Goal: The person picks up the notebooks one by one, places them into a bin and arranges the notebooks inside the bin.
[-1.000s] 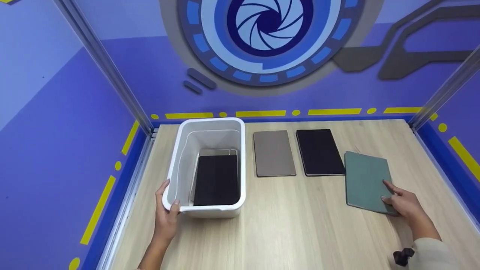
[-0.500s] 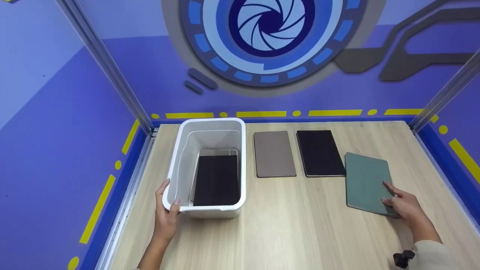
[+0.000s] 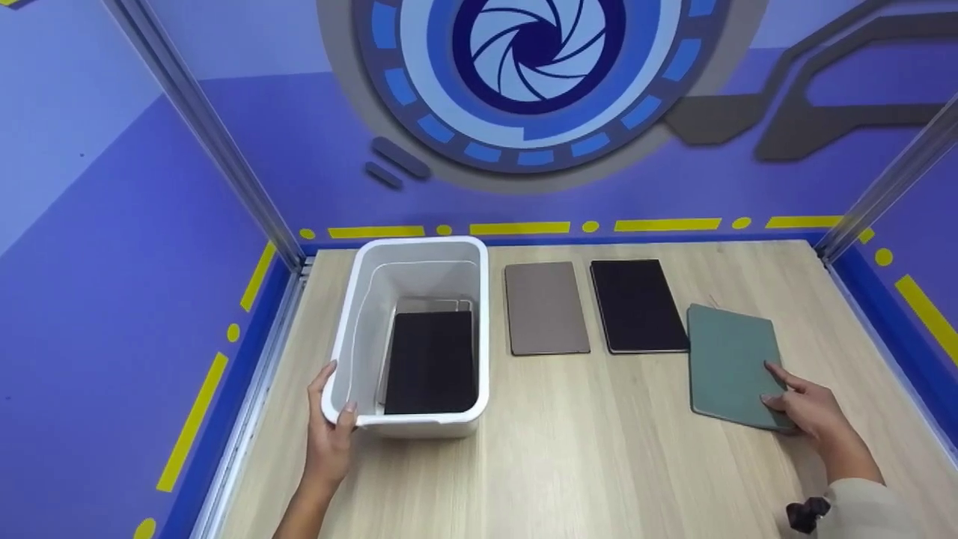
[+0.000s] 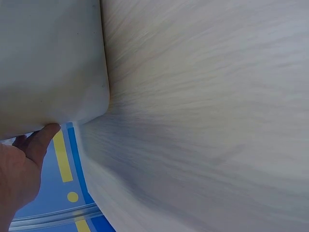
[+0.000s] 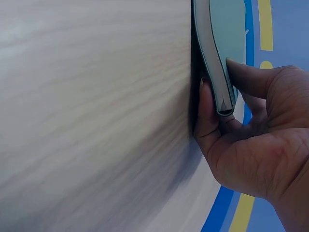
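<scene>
My left hand grips the near left corner of a white plastic bin, its thumb over the rim and fingers along the outer wall. A black notebook lies inside on the bin's floor, over something that mostly hides beneath it. Over at the right, my right hand holds a green notebook by its near right corner. In the right wrist view, fingers lie on both faces of that notebook, and its held end bends up off the table.
Between bin and green notebook lie a taupe notebook and another black notebook, whose near right corner meets the green one. Purple-blue panels with metal corner posts enclose the wooden table at the back and sides.
</scene>
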Demonstrator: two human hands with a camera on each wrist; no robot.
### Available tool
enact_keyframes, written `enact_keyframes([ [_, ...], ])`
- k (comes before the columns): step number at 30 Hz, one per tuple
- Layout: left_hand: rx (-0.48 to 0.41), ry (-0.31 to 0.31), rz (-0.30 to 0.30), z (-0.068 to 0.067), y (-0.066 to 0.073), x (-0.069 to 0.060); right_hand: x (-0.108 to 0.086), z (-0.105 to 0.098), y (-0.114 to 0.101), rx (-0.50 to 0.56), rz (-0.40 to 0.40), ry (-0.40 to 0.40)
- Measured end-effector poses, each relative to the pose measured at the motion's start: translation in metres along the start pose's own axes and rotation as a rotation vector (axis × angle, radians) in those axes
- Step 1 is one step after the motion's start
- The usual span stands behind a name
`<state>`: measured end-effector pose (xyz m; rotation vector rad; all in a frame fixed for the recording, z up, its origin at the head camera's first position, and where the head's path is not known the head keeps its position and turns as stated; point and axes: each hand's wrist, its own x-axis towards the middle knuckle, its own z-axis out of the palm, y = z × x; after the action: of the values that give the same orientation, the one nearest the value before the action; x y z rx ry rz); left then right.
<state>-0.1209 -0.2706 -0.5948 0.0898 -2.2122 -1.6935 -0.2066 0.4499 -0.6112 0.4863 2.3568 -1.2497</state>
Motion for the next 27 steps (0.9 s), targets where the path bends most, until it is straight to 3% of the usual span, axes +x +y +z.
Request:
enact_keyframes([
  [10,-0.028,-0.007,0.042,-0.001,-0.002,0.0,0.003,-0.002,0.005,0.12,0.04,-0.054],
  [17,0.006,0.001,0.02,-0.003,0.0,-0.001,0.003,-0.005,0.009,0.162,0.017,-0.093],
  [27,0.011,0.0,0.024,-0.001,0.001,-0.001,-0.006,-0.012,0.008,0.225,-0.028,-0.075],
])
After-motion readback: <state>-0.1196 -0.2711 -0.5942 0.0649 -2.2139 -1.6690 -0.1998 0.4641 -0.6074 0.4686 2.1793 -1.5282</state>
